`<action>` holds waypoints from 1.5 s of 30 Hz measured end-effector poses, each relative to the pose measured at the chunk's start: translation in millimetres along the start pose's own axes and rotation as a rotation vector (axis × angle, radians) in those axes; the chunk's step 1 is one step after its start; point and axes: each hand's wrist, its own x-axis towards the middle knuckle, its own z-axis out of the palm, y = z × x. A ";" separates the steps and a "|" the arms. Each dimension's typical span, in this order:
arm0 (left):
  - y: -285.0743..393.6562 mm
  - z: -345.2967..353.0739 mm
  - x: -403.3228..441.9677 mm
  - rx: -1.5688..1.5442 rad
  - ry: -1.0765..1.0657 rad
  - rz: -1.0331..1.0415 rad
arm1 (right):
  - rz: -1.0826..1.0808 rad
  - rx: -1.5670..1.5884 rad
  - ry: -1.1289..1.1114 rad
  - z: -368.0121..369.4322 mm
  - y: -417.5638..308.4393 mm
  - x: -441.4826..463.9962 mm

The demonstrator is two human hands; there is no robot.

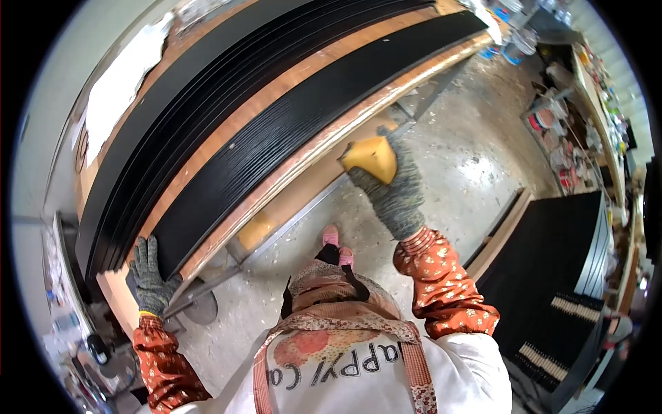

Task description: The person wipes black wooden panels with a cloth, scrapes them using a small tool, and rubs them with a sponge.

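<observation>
A long black board [303, 124] with a grained surface lies along the front of a wooden workbench [265, 190]. My left hand [153, 281], in a grey knit glove, rests at the board's near left end with its fingers stretched out. My right hand [396, 186], in a matching glove, is closed around a yellow pad [372, 157]; whether it is a sponge or folded sandpaper I cannot tell. That hand hangs in front of the bench edge, apart from the board.
Several more black boards [186, 117] lie stacked behind, further back on the bench. To the right stands a pile of black panels [545, 276] beside a wooden strip [500, 234]. Clear containers [518, 47] are at the far end, and cluttered shelves [562, 145] line the right side.
</observation>
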 end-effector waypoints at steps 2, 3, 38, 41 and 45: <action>-20.4 14.6 -12.1 -0.033 0.039 0.039 | -0.063 -0.125 -0.010 2.8 -2.0 14.9; -25.8 18.0 -15.0 -0.071 0.010 0.031 | -0.099 -0.210 -0.009 5.1 -0.8 22.4; -220.6 110.8 -178.1 -0.576 0.290 0.130 | -0.287 0.012 -0.282 309.0 -237.2 -199.9; -207.1 127.4 -209.5 -0.712 0.393 0.066 | -0.347 -0.077 -0.411 335.6 -257.7 -234.8; -189.7 131.8 -234.9 -0.822 0.488 0.014 | -0.550 -0.010 -0.818 378.4 -274.9 -286.4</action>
